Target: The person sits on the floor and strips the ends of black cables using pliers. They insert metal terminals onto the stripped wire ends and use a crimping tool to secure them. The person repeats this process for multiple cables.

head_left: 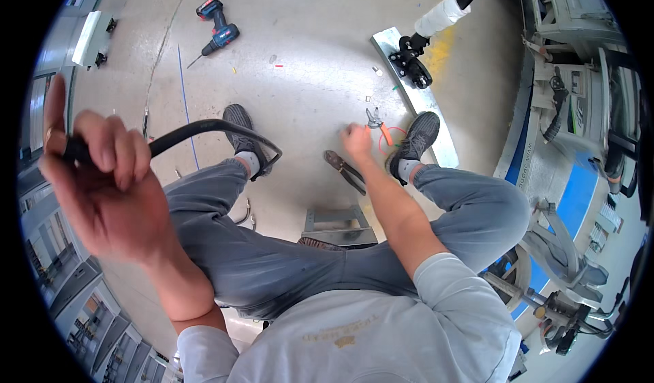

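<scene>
A thick black cable (204,125) runs through my left hand (112,185) at the left and curves toward the middle. My fingers are curled around the cable, while the index finger sticks up beside its copper-coloured end (56,142). Low over the floor, between my shoes, is my right hand (356,142), its fingers drawn in and blurred; whether anything is in them does not show. Close to its right lie wire strippers (377,121) with orange handles. Nearer to me are dark-handled pliers (346,172), just below that hand.
A cordless drill (218,28) lies at the upper left. A blue strip (187,103) and small scraps are on the floor. Beyond my right shoe (421,134) is a pale board (436,124) under a black clamp-like fitting (412,63). Metal equipment (572,253) stands at the right.
</scene>
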`<state>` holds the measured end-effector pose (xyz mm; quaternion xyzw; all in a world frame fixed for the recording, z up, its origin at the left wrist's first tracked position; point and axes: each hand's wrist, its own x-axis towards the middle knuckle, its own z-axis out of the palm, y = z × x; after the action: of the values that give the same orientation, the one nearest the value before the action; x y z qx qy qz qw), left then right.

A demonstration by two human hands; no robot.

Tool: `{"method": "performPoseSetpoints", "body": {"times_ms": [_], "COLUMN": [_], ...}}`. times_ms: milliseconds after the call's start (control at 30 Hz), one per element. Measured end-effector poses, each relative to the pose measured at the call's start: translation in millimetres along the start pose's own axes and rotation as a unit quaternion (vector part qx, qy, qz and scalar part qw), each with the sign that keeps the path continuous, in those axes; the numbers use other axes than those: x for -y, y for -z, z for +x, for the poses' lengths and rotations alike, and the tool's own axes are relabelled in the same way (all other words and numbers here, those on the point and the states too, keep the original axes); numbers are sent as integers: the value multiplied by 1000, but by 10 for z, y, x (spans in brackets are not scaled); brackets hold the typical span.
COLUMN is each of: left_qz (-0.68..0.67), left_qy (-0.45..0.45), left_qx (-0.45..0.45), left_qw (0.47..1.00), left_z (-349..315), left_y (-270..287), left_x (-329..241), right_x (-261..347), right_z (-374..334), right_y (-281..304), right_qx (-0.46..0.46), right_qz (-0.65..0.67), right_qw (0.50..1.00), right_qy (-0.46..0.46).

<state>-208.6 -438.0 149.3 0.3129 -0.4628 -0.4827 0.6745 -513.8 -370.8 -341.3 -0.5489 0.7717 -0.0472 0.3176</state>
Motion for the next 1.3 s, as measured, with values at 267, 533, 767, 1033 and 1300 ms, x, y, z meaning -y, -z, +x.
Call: {"method": "performPoseSetpoints", "body": {"times_ms": [267,533,767,1033,1300], "left_qz": [-11,-72,-45,25,62], "left_qy": [14,46,41,23,62], "left_qx": [5,-44,-58,23,23], "left_qw": [1000,995,996,999,996], "left_z": [45,127,47,-54,3], "left_y": [64,164,52,-9,-65], "left_x": [-34,-89,-66,109,128], "right_x": [-147,-223,-22,26,-8], "right_z": [1133,1228,983,994,1160], "right_y": [620,372,511,479,262], "right_qx": [-46,-6,10,-29,-49], "right_qz": [-17,-48,-24,-52,-33], "right_qw": [994,996,997,997,998], "right_qy": [-93,-76,-72,-44,-31]}}
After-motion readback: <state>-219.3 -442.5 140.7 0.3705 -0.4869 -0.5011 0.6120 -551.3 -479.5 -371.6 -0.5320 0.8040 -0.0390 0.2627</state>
